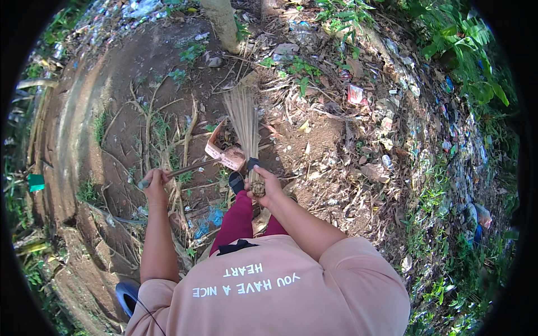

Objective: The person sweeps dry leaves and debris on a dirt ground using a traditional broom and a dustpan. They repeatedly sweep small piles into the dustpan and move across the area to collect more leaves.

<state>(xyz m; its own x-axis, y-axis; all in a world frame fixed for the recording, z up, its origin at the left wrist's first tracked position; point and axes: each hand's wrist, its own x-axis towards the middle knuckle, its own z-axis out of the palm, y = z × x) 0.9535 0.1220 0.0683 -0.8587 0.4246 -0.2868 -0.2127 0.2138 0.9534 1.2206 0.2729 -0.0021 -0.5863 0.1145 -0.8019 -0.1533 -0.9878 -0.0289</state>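
Observation:
My right hand [268, 187] is wrapped round the bound lower end of a stick broom [242, 115]. Its thin, pale bristles fan out away from me, close above the ground. In my left hand [156, 182], the fingers are closed round the end of a long thin handle [193, 167]. That handle runs to a pinkish, printed dustpan [232, 159], which looks cut from a container and has a raised, bent side. The dustpan sits just left of the broom, near my dark shoe [236, 182]. Some brown matter shows in it, too small to name.
A tree trunk [221, 25] stands ahead, with exposed roots [190, 129] on the left. Leaf litter and scattered rubbish [443, 134] cover the right side, including a red and white packet [356, 94]. Blue plastic [210, 218] lies near my legs; a blue rounded object [128, 297] is at lower left.

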